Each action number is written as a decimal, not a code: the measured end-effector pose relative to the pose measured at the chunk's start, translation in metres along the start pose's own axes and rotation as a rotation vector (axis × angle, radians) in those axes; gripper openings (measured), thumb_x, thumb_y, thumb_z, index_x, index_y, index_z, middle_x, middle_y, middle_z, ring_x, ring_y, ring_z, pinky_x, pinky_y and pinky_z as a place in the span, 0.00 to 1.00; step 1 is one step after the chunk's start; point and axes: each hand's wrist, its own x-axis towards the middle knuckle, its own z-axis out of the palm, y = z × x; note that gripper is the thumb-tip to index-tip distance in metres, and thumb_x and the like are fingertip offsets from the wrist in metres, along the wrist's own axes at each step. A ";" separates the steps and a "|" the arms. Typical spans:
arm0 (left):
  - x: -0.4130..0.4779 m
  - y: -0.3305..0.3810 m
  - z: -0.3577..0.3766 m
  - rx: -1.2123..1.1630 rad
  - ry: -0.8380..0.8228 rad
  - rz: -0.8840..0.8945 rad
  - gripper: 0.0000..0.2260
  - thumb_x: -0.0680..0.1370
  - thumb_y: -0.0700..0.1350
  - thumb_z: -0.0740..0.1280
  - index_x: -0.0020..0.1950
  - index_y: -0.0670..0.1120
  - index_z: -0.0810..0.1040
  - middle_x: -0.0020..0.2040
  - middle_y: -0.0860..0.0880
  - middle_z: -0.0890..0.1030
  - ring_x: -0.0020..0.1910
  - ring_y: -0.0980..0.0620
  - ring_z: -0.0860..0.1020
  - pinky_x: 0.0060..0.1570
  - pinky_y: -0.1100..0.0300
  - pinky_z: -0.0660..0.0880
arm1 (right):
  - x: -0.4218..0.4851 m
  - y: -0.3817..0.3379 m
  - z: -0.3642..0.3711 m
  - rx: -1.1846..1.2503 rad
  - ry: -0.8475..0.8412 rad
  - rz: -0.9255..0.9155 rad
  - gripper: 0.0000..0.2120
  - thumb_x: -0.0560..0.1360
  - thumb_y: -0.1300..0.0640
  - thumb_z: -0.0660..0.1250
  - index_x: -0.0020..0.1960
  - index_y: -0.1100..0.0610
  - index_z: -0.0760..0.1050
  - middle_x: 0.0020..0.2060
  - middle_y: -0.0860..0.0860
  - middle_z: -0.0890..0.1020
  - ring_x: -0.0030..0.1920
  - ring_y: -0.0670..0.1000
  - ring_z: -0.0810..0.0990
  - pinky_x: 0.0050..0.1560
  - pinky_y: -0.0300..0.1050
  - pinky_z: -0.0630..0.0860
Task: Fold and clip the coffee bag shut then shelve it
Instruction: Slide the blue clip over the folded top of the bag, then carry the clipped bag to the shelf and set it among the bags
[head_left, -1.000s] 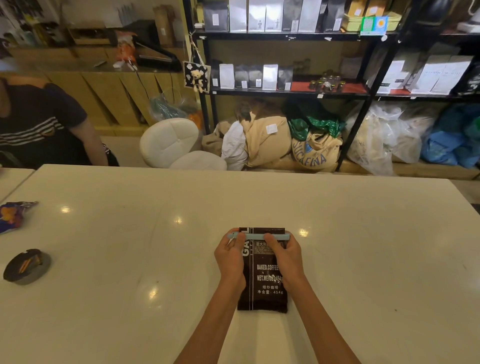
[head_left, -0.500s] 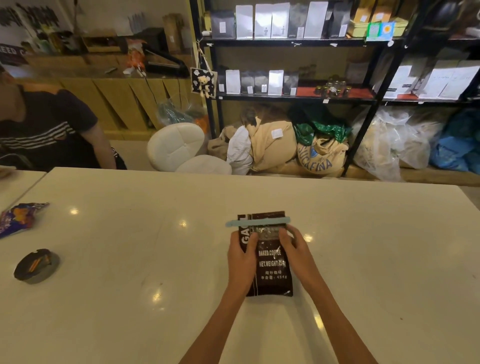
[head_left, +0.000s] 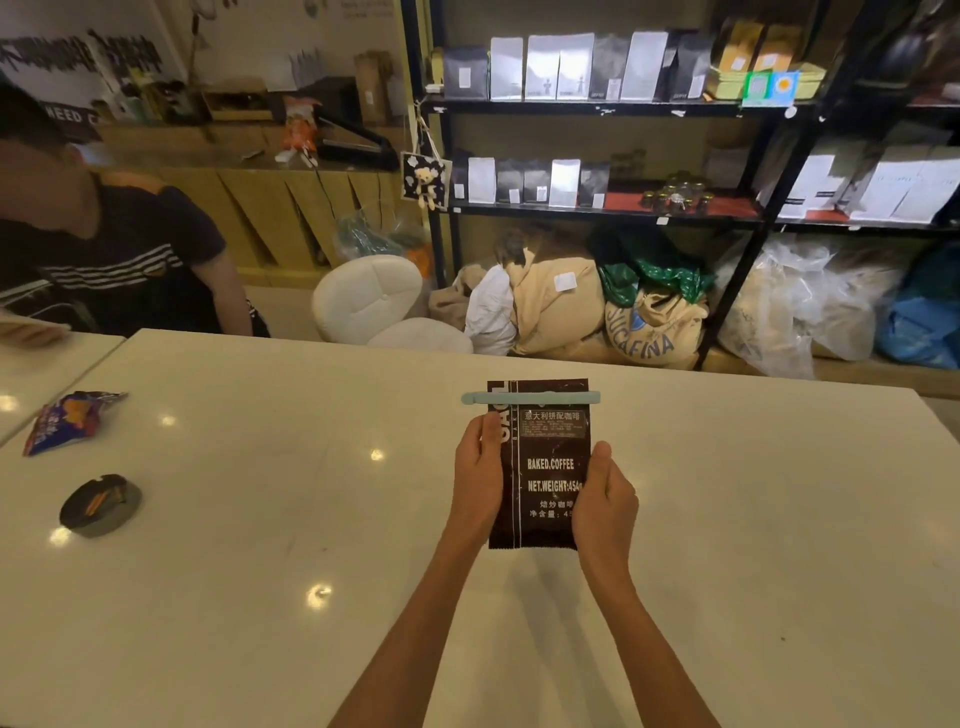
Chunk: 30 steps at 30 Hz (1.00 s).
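A dark brown coffee bag (head_left: 545, 457) with white lettering is held upright over the white table (head_left: 260, 545). A long pale blue clip (head_left: 530, 398) runs across the bag just below its top edge. My left hand (head_left: 478, 473) grips the bag's left side. My right hand (head_left: 602, 499) grips its lower right side. A black metal shelf rack (head_left: 602, 109) with rows of white and dark bags stands behind the table.
A person in a dark striped shirt (head_left: 119, 249) sits at the far left. A snack wrapper (head_left: 67, 421) and a round dark ashtray (head_left: 101, 504) lie on the table's left. White stools (head_left: 369, 296) and sacks (head_left: 644, 322) stand between table and rack.
My hands slid from the clip at the bag's top down to its sides. The bag rose from lying flat on the table to being held upright.
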 end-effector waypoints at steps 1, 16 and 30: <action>-0.007 0.000 -0.002 -0.014 -0.073 -0.015 0.13 0.82 0.54 0.59 0.61 0.48 0.74 0.52 0.45 0.84 0.47 0.52 0.85 0.45 0.59 0.82 | 0.001 0.000 -0.004 0.008 0.024 0.014 0.21 0.81 0.39 0.50 0.41 0.46 0.76 0.37 0.47 0.84 0.38 0.44 0.85 0.33 0.34 0.76; -0.092 -0.021 0.024 0.121 -0.075 0.095 0.04 0.82 0.51 0.60 0.56 0.58 0.72 0.49 0.61 0.84 0.47 0.57 0.85 0.39 0.64 0.81 | 0.015 -0.037 -0.048 0.104 -0.286 -0.123 0.26 0.70 0.41 0.73 0.63 0.45 0.66 0.49 0.39 0.78 0.45 0.33 0.81 0.38 0.30 0.79; -0.106 -0.030 0.089 0.174 -0.350 0.081 0.10 0.84 0.50 0.56 0.56 0.51 0.76 0.49 0.50 0.84 0.48 0.53 0.83 0.44 0.60 0.81 | -0.002 -0.025 -0.166 0.113 -0.209 0.116 0.22 0.73 0.26 0.47 0.51 0.28 0.77 0.47 0.38 0.86 0.50 0.39 0.85 0.44 0.35 0.81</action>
